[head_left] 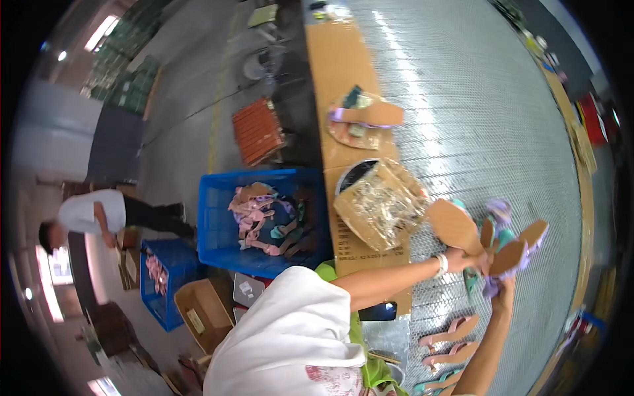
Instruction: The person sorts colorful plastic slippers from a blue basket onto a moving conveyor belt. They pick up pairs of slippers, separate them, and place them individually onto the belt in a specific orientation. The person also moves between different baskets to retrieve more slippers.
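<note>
a fistful of sandals over the foil-topped bench

a big workshop floor, grey concrete, with a long table (pixel 475 132) covered in silvery quilted sheeting and edged with cardboard. to its left sits a blue crate (pixel 218 224) filled with pink and tan sandal parts, a smaller blue crate (pixel 162 297) beyond it, and a person in a white top bends over further off. on the cardboard edge stands a box of clear-wrapped bits (pixel 380 204), and higher up a single sandal on a round pad (pixel 363 119).

the left hand (pixel 465 261), wrist banded in white, is closed around a bunch of sandals (pixel 492 241) held up over the table, tan soles fanned outward and purple and teal straps hanging between them. the right hand (pixel 505 287) comes up from below and is pressed to the bottom of the same bunch; whether its fingers are closed on it i cannot tell.

these look light, with stiff flat soles and soft floppy straps. several held at once will likely slide against each other, so the firm hold is across the stacked soles near the heel, not by the straps, which would let them swing. nothing fragile here.

three more pink sandals (pixel 452 343) lie in a row on the sheeting near the lower edge.
</note>
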Demonstrator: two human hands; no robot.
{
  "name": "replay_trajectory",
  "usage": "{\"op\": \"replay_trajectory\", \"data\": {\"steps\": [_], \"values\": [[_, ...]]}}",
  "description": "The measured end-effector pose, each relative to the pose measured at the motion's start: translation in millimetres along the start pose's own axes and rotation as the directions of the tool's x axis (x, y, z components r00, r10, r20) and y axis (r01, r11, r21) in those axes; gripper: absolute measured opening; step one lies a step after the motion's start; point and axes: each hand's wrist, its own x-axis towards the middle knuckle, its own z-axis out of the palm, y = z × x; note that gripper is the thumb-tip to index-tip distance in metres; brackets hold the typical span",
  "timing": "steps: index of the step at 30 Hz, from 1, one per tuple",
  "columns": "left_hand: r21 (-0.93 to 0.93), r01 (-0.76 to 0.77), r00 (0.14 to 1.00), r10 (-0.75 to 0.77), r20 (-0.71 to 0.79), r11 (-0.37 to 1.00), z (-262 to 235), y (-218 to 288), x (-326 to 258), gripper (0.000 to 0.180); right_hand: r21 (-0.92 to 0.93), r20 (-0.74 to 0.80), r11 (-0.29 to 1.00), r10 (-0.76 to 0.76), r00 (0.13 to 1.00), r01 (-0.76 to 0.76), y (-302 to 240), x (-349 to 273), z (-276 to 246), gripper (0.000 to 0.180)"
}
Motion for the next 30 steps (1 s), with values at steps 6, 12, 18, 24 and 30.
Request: {"op": "replay_trajectory", "data": {"steps": [6,12,18,24,30], "values": [[0.395,-0.14,0.932,-0.014,0.362,0.908,-95.4,-93.4,-34.6,0.032,0.012,-0.331,0.993,0.112,0.937,-0.114,99.4,22.7,69.5,0.048],[0.011,0.745,0.665,-0.744,0.069,0.667,-116.8,-53.7,2.0,0.04,0.192,-0.44,0.979,0.153,0.885,-0.074,118.5,30.4,75.2,0.06],[-0.088,0.339,0.916,-0.351,-0.196,0.936,-185.3,-83.6,31.3,0.029,0.257,-0.369,0.935,0.327,0.87,-0.243,213.4,26.3,102.0,0.059],[-0.289,0.301,0.876,-0.383,-0.294,0.909,-191.0,-21.9,45.3,0.048,-0.371,-0.539,0.899,-0.004,0.842,-0.232,238.4,-27.2,113.9,0.066],[0.554,-0.092,0.954,0.233,-0.189,0.828,-194.0,5.5,64.0,0.038,-0.404,-0.504,0.89,-0.022,0.863,-0.213,243.9,-72.2,157.1,0.067]]}}
